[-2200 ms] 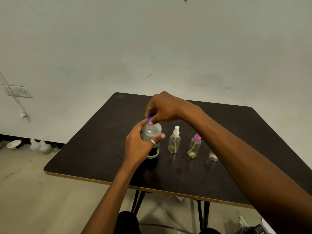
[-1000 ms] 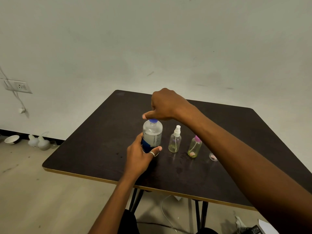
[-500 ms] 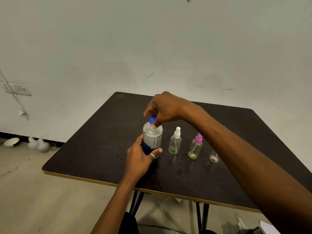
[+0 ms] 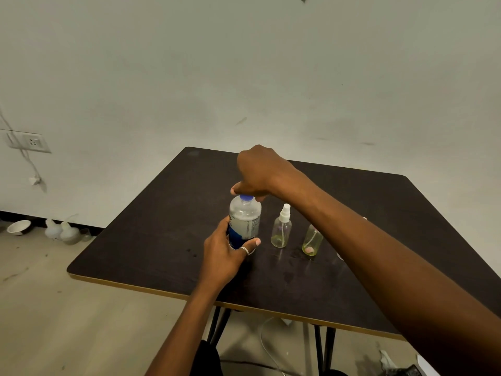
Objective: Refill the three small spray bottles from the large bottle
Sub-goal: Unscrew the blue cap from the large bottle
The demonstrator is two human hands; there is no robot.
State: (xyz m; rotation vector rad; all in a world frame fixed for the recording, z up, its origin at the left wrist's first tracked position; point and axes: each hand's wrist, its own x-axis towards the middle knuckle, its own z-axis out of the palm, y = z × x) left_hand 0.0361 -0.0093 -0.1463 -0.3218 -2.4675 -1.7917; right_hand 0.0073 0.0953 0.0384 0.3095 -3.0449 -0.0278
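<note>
A wall socket [image 4: 32, 142] sits on the pale plaster wall [image 4: 244, 63] far left of the dark table [image 4: 151, 240], with a cable hanging from it. Below it, on the beige floor [image 4: 67, 308] along the black skirting, lie a small white bowl [image 4: 19, 227] and a cluster of pale squeeze bottles [image 4: 62, 231]. The table is a dark brown board with a light yellowish edge, on black legs, its far side close to the wall; faint smears and wet-looking spots show on its top.

Near the table's middle stands the large bottle [image 4: 244, 222], upright, clear with a blue and white label. The left hand [image 4: 223, 256], a ring on one finger, is wrapped around the bottle's lower part, fingers curled tight on it. The right hand [image 4: 261, 173] is closed just above the blue cap [image 4: 246, 197]; whether its fingers touch or grip the cap I cannot tell.

Just right of the large bottle stands a small clear spray bottle with a white nozzle [image 4: 281, 227], a little yellowish liquid at its bottom. Right of that is a second small bottle [image 4: 311, 241], its top hidden behind the right forearm, also with a little yellowish liquid. A third small clear thing at the forearm's edge is mostly hidden. Under the table's near edge a white cable [image 4: 267, 340] trails on the floor.
</note>
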